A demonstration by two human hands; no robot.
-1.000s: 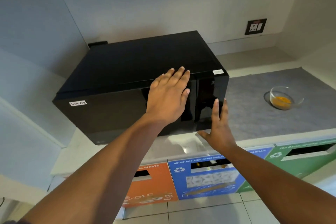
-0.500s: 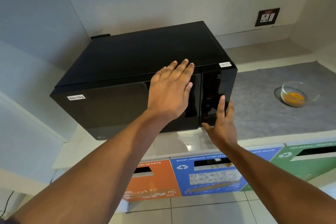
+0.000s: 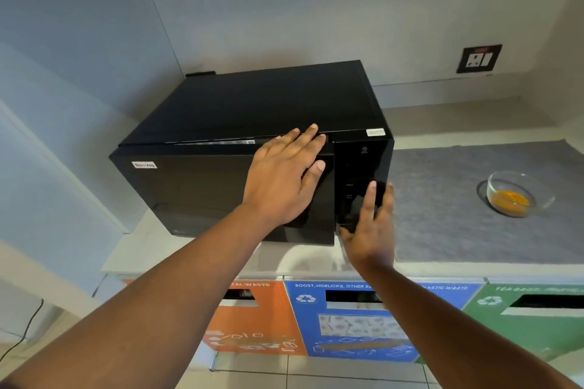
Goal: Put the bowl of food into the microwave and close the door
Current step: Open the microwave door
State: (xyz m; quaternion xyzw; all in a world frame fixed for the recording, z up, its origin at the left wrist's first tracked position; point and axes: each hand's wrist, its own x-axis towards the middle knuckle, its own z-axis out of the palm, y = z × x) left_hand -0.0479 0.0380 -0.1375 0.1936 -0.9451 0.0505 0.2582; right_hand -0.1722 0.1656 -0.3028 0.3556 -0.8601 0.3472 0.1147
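Note:
A black microwave (image 3: 252,104) stands on the counter at centre left. Its door (image 3: 196,196) carries a "Non-Veg" label and stands slightly ajar, with a gap along its top edge. My left hand (image 3: 284,174) lies flat on the door's upper right part, fingers spread. My right hand (image 3: 368,224) touches the control panel (image 3: 363,174) near its lower part, fingers apart. A clear glass bowl (image 3: 518,193) with yellow-orange food sits on the grey mat at the right, apart from both hands.
A grey mat (image 3: 448,193) covers the counter right of the microwave. A wall socket (image 3: 478,58) sits above it. Below the counter edge are orange (image 3: 262,319), blue (image 3: 357,322) and green (image 3: 531,319) waste bins. A wall stands close on the left.
The door has come slightly ajar; a gap now shows along its top edge. My right hand has moved up onto the lower control panel. My left hand stays on the door.

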